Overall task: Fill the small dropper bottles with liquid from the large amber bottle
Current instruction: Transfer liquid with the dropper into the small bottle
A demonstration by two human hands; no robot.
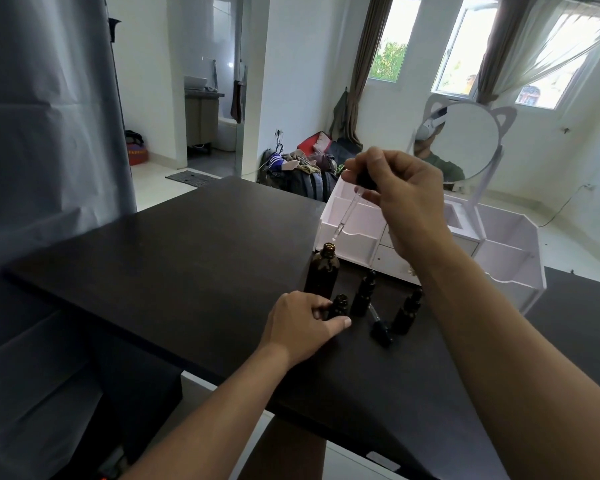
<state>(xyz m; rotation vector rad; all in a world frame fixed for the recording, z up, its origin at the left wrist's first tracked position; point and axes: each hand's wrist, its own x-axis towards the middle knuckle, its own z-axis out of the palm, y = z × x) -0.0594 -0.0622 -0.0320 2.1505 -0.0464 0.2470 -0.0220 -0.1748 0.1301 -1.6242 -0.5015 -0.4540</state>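
The large amber bottle point(323, 271) stands uncapped on the dark table point(187, 271). My right hand point(395, 192) pinches the black bulb of a glass dropper point(347, 213), whose tip hangs just above the large bottle's mouth. My left hand point(302, 327) grips a small open dropper bottle point(338, 306) standing in front of the large one. Two more small bottles point(362, 296) point(407, 313) stand capped to the right. A loose dropper cap point(380, 327) lies on the table between them.
A white organiser with compartments point(499, 251) and a round mirror point(465, 143) stands behind the bottles on the right. The table's left half is bare dark surface. A grey curtain point(49, 133) hangs at the left.
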